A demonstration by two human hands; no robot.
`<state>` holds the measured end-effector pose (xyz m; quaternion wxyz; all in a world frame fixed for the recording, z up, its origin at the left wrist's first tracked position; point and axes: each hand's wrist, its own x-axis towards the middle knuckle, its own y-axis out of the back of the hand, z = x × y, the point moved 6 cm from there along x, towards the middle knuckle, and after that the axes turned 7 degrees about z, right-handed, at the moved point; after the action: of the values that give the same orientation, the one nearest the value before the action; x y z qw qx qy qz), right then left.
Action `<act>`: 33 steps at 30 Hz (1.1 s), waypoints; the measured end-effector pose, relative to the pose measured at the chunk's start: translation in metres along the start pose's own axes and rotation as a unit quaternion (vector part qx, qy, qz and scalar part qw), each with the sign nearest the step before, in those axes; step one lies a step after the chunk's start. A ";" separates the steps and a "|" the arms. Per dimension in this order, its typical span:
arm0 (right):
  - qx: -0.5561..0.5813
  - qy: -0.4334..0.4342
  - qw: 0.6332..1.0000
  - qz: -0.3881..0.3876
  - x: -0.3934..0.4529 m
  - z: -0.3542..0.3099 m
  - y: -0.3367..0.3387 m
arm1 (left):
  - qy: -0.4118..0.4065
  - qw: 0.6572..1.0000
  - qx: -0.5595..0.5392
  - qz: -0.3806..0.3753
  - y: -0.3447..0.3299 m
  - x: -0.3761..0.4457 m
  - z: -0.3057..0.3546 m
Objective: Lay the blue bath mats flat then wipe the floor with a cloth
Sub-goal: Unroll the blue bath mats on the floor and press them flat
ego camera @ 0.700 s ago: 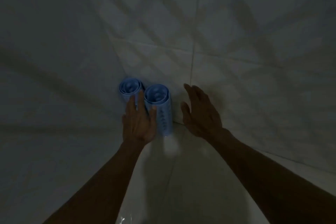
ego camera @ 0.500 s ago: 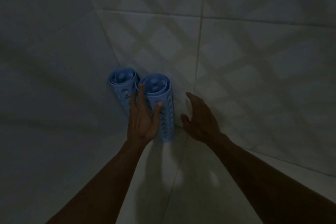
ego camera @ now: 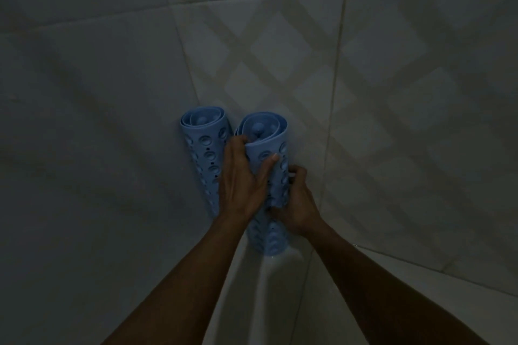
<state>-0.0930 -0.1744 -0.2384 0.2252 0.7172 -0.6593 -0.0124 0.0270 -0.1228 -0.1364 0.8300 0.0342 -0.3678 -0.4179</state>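
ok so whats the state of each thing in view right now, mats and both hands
right mat: rolled up, standing upright in the wall corner, gripped by both hands
left mat: rolled up, standing upright against the wall, beside the right mat; the dim light hides whether the left hand touches it
left hand: fingers curled round the right mat's upper part
right hand: gripping the right mat lower down, from its right side

Head view, steeply down, close in.
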 end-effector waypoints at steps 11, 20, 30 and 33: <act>0.002 -0.049 0.999 0.008 -0.058 -0.026 0.109 | -0.033 0.997 -0.069 0.004 -0.005 -0.021 0.071; 0.027 -0.274 0.957 0.090 -0.161 -0.030 0.284 | 0.067 0.956 -0.265 -0.104 -0.083 -0.057 0.181; 0.217 -0.330 0.916 0.066 -0.267 -0.074 0.386 | 0.251 0.854 -0.389 -0.235 -0.154 -0.121 0.301; 0.215 -0.344 0.910 0.082 -0.299 -0.060 0.408 | 0.265 0.839 -0.377 -0.290 -0.178 -0.152 0.327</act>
<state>-0.4969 0.1169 -0.1294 -0.1753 0.6426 -0.7394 -0.0979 -0.3586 -0.0466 -0.0520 0.6852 -0.0672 0.0793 -0.7209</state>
